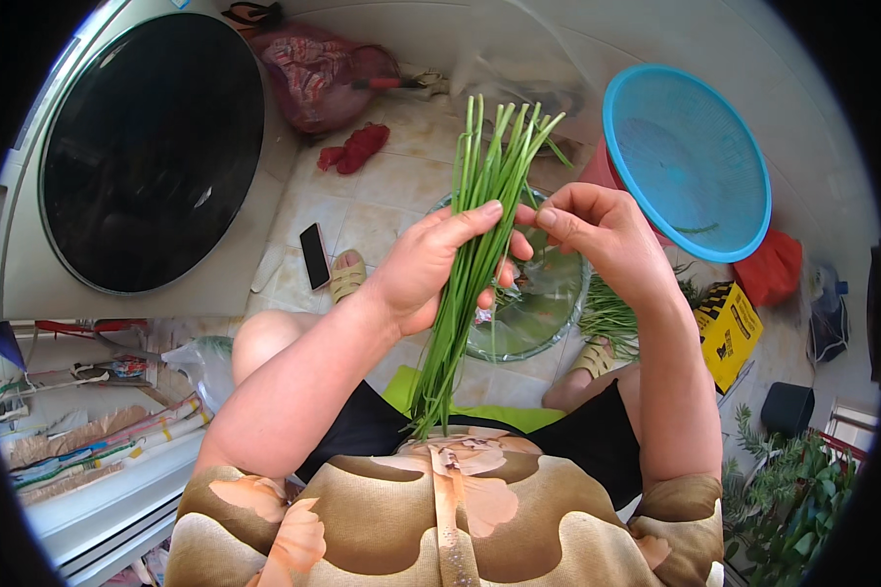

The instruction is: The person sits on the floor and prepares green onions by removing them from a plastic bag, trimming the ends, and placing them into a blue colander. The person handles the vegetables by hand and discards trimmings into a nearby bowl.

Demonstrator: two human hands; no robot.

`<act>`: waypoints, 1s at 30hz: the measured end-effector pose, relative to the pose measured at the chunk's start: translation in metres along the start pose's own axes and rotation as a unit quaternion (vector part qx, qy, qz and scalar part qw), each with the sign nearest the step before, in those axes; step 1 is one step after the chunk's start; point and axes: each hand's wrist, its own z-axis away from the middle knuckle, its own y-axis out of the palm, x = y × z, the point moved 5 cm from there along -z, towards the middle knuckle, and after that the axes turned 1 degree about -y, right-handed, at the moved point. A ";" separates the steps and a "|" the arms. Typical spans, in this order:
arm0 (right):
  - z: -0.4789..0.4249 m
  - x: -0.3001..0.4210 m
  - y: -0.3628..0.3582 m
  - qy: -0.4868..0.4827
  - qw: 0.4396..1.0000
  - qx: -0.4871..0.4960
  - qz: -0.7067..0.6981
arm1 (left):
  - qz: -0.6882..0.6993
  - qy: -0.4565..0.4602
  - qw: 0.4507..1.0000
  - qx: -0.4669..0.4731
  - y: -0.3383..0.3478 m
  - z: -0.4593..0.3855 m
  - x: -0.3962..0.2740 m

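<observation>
My left hand (440,257) is closed around a bunch of long green stalks, likely garlic chives (477,242), its thumb across the front. Their pale cut ends point away from me, and the thin leaf tips hang towards my lap. Just right of the bunch is my right hand (587,227), thumb and index fingertip pinched together near the stalks; whether a thin piece is between them cannot be told. Beneath both hands stands a round bin with a clear plastic liner (550,323), some scraps inside. More green stalks (609,312) lie on the floor to its right.
A blue plastic colander (690,161) rests on a pink bucket at the right. Beside it are a red bag (770,268) and a yellow box (730,337). A phone (314,256) lies by my left foot. A front-loading washing machine (154,154) stands left; leafy plants (800,499) are lower right.
</observation>
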 end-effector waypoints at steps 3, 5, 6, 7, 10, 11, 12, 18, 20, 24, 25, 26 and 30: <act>0.001 -0.002 -0.004 -0.002 0.999 -0.012 -0.030 | 0.018 -0.017 1.000 0.014 -0.001 0.000 0.000; 0.003 -0.003 -0.004 -0.011 0.998 -0.023 -0.052 | 0.012 -0.014 1.000 0.016 0.000 -0.001 0.000; 0.005 -0.001 -0.004 -0.010 0.998 -0.028 -0.055 | 0.009 -0.013 1.000 0.018 0.002 -0.002 0.000; 0.006 0.001 -0.004 -0.009 0.998 -0.034 -0.058 | 0.006 -0.012 1.000 0.020 0.002 -0.003 0.000; 0.005 0.007 -0.007 0.009 0.998 -0.053 -0.013 | 0.024 -0.010 1.000 0.017 -0.003 -0.002 -0.001; 0.005 0.008 -0.008 0.021 0.998 -0.059 0.005 | 0.036 -0.011 0.999 0.012 -0.003 -0.002 -0.001; 0.006 0.008 -0.009 0.017 0.998 -0.064 -0.003 | 0.033 -0.011 0.999 0.013 -0.004 -0.003 0.000; 0.005 0.001 0.003 -0.056 0.992 -0.059 -0.092 | 0.005 -0.012 1.000 -0.016 -0.003 -0.006 0.003; 0.005 0.002 0.011 -0.047 0.997 -0.052 -0.042 | -0.012 -0.031 0.999 -0.024 -0.010 -0.007 0.007; 0.003 0.000 0.016 -0.038 0.998 -0.046 0.012 | -0.041 -0.013 0.998 -0.041 -0.005 -0.010 0.009; 0.003 0.000 0.016 -0.033 0.998 -0.044 0.019 | -0.039 -0.005 0.998 -0.049 -0.003 -0.011 0.010; 0.004 0.002 0.017 -0.027 0.998 -0.041 0.026 | -0.037 0.003 0.998 -0.056 -0.002 -0.011 0.010; 0.003 0.005 0.014 -0.032 0.997 -0.051 0.045 | -0.057 -0.003 0.996 -0.064 -0.008 -0.008 0.008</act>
